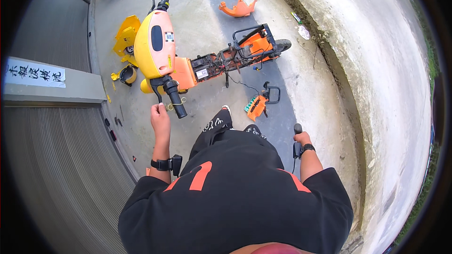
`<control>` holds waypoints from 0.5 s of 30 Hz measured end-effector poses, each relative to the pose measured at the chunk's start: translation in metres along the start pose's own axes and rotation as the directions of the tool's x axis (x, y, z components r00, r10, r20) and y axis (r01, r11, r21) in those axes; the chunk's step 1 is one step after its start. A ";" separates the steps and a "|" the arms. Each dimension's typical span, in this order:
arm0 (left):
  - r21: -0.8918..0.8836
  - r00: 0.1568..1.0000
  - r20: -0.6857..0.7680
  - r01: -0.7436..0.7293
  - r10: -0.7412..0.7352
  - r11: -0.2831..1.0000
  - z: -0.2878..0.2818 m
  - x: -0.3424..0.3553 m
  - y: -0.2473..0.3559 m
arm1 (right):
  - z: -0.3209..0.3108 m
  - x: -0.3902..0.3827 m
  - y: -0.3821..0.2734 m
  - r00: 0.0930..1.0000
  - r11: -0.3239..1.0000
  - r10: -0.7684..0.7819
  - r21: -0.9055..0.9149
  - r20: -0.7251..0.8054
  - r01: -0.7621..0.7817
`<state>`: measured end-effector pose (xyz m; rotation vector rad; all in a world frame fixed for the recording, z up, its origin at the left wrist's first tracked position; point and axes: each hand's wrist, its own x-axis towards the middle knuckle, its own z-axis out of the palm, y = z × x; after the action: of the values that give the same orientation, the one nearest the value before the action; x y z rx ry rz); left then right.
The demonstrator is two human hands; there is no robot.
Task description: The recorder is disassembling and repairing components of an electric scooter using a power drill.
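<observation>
My left hand [160, 117] has its fingers closed on the tip of the black brake lever [158, 98] at the scooter's left grip [176, 102], beside a thin pale cord looped round that grip. The yellow-and-pink handlebar cover [150, 42] leads to an orange scooter body with exposed frame and wiring [212, 68]. My right hand [301, 138], low at right, is wrapped round a dark cylindrical handle [297, 129] with a black fitting and dangling cable.
Yellow panels [125, 35], a helmet-like object [128, 75], an orange part [238, 9] and an orange piece with black rack [256, 108] lie on the concrete ground [320, 108]. Corrugated shutters [66, 146] line the left; a raised concrete edge [386, 56] runs along the right.
</observation>
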<state>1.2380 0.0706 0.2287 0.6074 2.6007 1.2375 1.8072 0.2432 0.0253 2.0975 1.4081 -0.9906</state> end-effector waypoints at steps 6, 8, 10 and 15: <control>0.233 1.000 -0.019 0.028 -0.024 0.972 0.020 -0.004 0.025 | -0.001 0.019 -0.094 0.962 0.968 -0.224 -0.076 0.156 0.238; 0.264 0.998 -0.009 0.055 -0.055 0.963 0.018 -0.002 0.036 | -0.009 0.004 -0.141 0.908 0.941 -0.337 0.120 0.248 0.316; 0.594 0.978 0.205 -0.157 0.040 0.789 0.013 -0.011 0.063 | -0.022 -0.002 -0.180 0.864 0.922 -0.386 0.095 0.322 0.376; 0.702 0.945 0.322 -0.203 -0.050 0.682 0.011 0.004 0.062 | -0.062 0.018 -0.264 0.787 0.796 -0.480 -0.185 0.388 0.576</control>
<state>1.2551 0.1152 0.2696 0.9544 2.7166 0.0026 1.5891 0.4009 0.0626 1.2581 1.8795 -1.1755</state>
